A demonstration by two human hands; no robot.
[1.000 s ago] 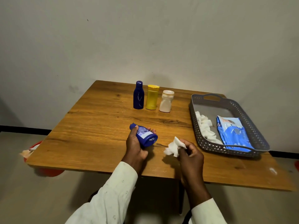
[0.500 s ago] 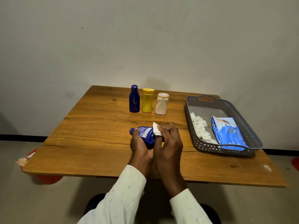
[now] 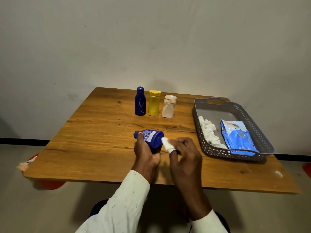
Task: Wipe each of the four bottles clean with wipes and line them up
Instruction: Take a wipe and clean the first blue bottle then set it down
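Left hand [image 3: 146, 153] grips blue bottle [image 3: 152, 138] sideways above table [image 3: 94, 137], fingers curled round body. Right hand [image 3: 183, 153] pinches wipe [image 3: 167, 145] against bottle base. Bottle likely light, rigid, slick plastic; best held mid-body. Wipe soft. Three bottles [image 3: 154, 103] lined up behind.

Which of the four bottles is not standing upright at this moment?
The blue bottle held sideways in the left hand. The dark blue bottle, yellow bottle and white bottle stand upright in a row.
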